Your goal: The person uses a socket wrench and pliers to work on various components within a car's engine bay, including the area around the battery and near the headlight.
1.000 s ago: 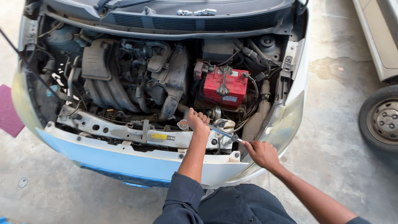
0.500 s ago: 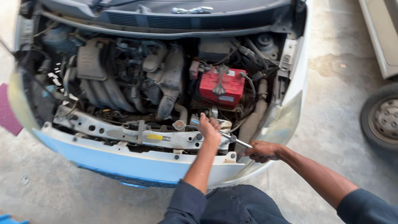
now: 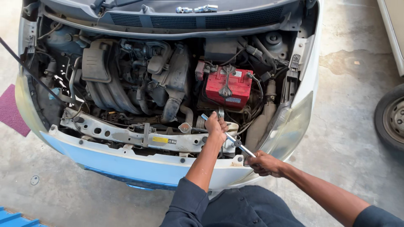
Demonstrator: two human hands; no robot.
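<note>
I stand at the open engine bay of a white car (image 3: 126, 162). My left hand (image 3: 216, 126) grips the head end of a long metal ratchet wrench (image 3: 230, 138) just in front of the red battery (image 3: 228, 87), pressing it down near the front crossmember (image 3: 126, 133). My right hand (image 3: 263, 163) holds the wrench's handle end over the bumper edge by the right headlight (image 3: 290, 126). The fastener under the wrench head is hidden by my left hand.
The engine and intake manifold (image 3: 109, 84) fill the bay's left and middle. A hood prop rod (image 3: 25, 67) crosses the left side. Sockets (image 3: 197, 9) lie on the cowl. Another car's wheel (image 3: 391, 120) stands at the right; a purple mat (image 3: 10, 109) lies left.
The view has shifted closer to the bay. My right hand has swung the wrench handle lower and outward over the bumper, while my left hand stays on the wrench head.
</note>
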